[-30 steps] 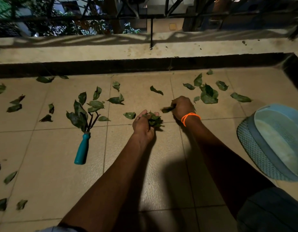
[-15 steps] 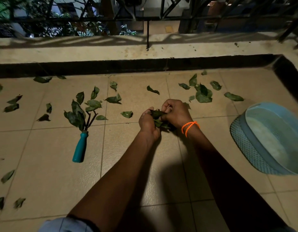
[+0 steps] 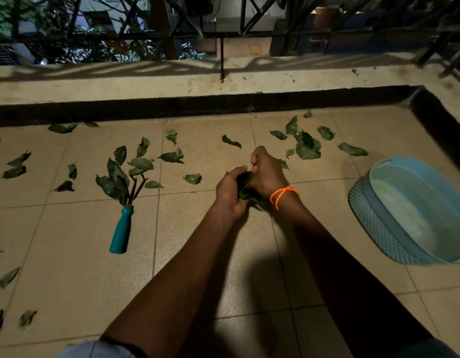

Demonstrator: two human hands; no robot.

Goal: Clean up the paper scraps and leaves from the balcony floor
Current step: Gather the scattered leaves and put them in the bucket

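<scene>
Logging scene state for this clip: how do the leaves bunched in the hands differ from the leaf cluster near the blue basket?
The bunched leaves are crushed together between the left hand and right hand, held off the floor and mostly hidden. The leaf cluster lies loose and spread flat on the tiles, untouched and fully visible, beyond the blue basket. Both are dark green, and neither is in the basket yet.

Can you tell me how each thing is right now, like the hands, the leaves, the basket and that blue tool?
left hand: closed on a bunch of leaves.
right hand: closed on the same bunch, orange band at the wrist.
bunch of leaves: squeezed between both hands.
loose leaves: scattered on the floor tiles, not picked up yet.
basket: tipped, looks empty.
hand rake: lying flat, untouched, leaves over its prongs.
</scene>
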